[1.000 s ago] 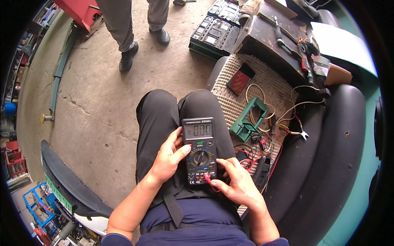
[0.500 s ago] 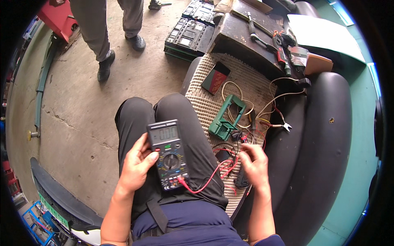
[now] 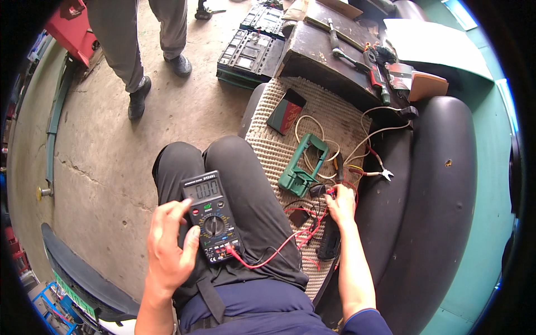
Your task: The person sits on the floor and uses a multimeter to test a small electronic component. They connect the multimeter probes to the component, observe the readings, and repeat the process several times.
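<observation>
A black multimeter (image 3: 209, 215) with a lit grey display lies face up on my thighs. My left hand (image 3: 170, 240) is at its left edge, fingers and thumb spread, with the fingertips against or just beside the case. A red test lead (image 3: 271, 258) is plugged into its lower end and runs right, in loops, onto the seat. Over there my right hand (image 3: 341, 205) has its fingers closed on a small red piece (image 3: 331, 192), apparently the lead's probe end; its tip is hidden. A green plastic frame (image 3: 301, 167) lies just beyond that hand.
A woven seat mat (image 3: 268, 120) carries a dark red-and-black box (image 3: 286, 111), pale cables and white-tipped pliers (image 3: 386, 175). Tools lie on a dark box (image 3: 326, 61) at the far right. Battery packs (image 3: 245, 56) stand on the floor, near another person's legs (image 3: 120, 44).
My left hand has loosened from the multimeter, which now rests lower and further left on my thighs. My right hand has reached forward and closed on the red piece.
</observation>
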Tool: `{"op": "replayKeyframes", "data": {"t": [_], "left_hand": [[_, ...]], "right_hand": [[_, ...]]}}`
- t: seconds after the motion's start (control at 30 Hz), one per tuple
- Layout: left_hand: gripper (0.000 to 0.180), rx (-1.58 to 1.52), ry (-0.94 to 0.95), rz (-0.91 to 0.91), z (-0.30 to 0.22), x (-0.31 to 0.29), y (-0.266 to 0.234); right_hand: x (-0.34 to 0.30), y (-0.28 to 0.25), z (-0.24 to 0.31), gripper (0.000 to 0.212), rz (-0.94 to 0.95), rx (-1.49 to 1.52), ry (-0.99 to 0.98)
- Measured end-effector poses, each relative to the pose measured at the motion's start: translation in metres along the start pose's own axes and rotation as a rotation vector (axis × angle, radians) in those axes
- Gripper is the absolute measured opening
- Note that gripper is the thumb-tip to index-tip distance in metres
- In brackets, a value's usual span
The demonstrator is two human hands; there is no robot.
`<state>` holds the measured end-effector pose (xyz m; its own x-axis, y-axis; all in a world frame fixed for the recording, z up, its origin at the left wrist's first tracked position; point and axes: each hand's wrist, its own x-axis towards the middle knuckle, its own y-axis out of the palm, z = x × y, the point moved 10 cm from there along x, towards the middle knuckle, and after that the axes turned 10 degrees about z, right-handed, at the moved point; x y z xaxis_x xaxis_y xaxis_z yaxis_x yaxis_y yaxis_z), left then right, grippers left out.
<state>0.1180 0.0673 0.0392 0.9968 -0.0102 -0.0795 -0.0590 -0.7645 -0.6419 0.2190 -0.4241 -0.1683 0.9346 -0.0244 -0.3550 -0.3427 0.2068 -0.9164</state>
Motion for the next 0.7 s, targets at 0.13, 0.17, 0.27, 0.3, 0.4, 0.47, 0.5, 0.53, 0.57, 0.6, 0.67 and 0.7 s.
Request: {"op": "replayKeyframes", "data": {"t": [0.13,0.17,0.27,0.3,0.4,0.47,0.5,0.53,0.57,0.6,0.67,0.7], "left_hand": [[0.048,-0.213,0.094,0.198,-0.027,-0.015,0.021],[0.057,-0.341,0.106,0.272,-0.041,-0.016,0.034],[0.081,-0.648,0.115,0.597,-0.070,-0.028,0.095],[0.082,-0.578,0.084,0.720,-0.069,-0.035,0.113],[0.050,-0.613,-0.116,0.691,-0.042,-0.043,0.124],[0.034,-0.843,-0.186,0.626,-0.028,-0.047,0.120],[0.033,-0.850,-0.192,0.590,-0.018,-0.050,0.118],[0.031,-0.859,-0.196,0.552,-0.011,-0.052,0.115],[0.028,-0.846,-0.194,0.543,-0.009,-0.051,0.113],[0.028,-0.837,-0.162,0.561,-0.011,-0.050,0.112],[0.028,-0.810,-0.115,0.574,-0.014,-0.050,0.113],[0.029,-0.782,-0.089,0.584,-0.022,-0.048,0.110]], "right_hand": [[-0.057,-0.080,0.061,0.026,-0.028,0.806,-0.024],[-0.084,-0.108,0.106,0.027,-0.014,0.777,-0.165],[-0.161,-0.148,0.234,0.036,-0.006,0.544,-0.687],[-0.180,-0.132,0.252,0.047,0.079,0.605,-0.688],[-0.193,-0.123,0.251,0.055,0.165,0.812,-0.772],[-0.171,-0.113,0.180,0.032,0.005,0.842,-0.426],[-0.160,-0.084,0.130,0.020,-0.033,0.891,-0.131],[-0.148,-0.054,0.089,0.020,0.019,0.754,0.077],[-0.133,-0.025,0.060,0.030,0.082,0.447,0.101],[-0.125,0.009,0.042,0.040,0.210,0.127,0.036],[-0.114,0.044,0.034,0.044,0.362,0.006,0.201],[-0.112,0.056,0.025,0.044,0.307,-0.023,0.248]]}}
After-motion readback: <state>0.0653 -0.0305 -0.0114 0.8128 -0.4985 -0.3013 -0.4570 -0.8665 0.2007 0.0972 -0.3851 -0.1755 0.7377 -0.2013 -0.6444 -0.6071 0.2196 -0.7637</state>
